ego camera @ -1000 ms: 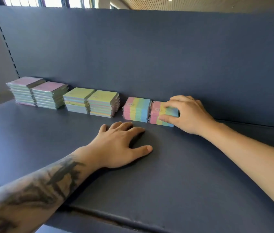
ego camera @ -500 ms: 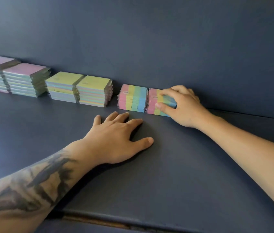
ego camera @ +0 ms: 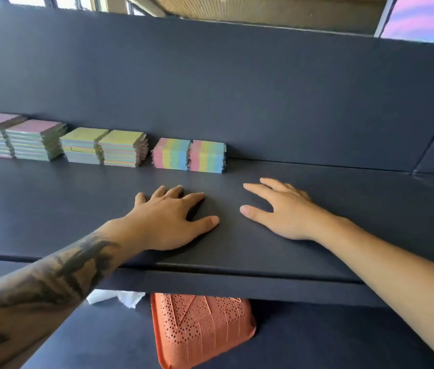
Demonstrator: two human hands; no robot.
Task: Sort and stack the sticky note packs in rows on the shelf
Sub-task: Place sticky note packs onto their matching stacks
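Shelf [ego camera: 317, 198]: dark board, carrying all packs along its back wall.
Striped stacks [ego camera: 189, 155]: two sitting side by side, touching, at the right end of the row; colour stripes running front to back.
Yellow-topped stacks [ego camera: 104, 146]: two lying flat just left of the striped stacks.
Pink-topped stacks [ego camera: 16, 135]: two lying flat farther left; the whole row is running left to right.
Left hand [ego camera: 168, 222]: resting palm down on the shelf, in front of the striped stacks, fingers spread, holding nothing.
Right hand [ego camera: 282, 209]: lying just right of the left hand, fingers apart, holding nothing, clear of the striped stacks.
Orange perforated basket [ego camera: 200, 328]: sitting below the shelf.
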